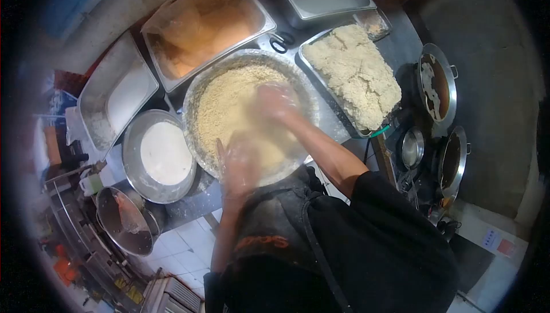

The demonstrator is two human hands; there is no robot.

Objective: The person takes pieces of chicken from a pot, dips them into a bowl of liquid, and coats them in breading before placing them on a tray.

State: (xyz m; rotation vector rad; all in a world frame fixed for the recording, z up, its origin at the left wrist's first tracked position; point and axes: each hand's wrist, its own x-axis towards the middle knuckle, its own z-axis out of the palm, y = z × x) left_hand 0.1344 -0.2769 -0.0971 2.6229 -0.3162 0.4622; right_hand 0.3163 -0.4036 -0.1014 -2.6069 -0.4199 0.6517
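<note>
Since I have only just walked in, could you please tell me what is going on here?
A person has the left hand and right hand in a large bowl of pale yellow crumbs. Both are blurred, so their grip is unclear. On the right, a tray is heaped with a similar crumbly mass; on the left, a smaller bowl holds something white.

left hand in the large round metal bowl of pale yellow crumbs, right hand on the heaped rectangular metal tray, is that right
Only the right hand is wrong: the head view shows it, blurred, in the large round metal bowl with the left hand, not on the rectangular metal tray.
</note>
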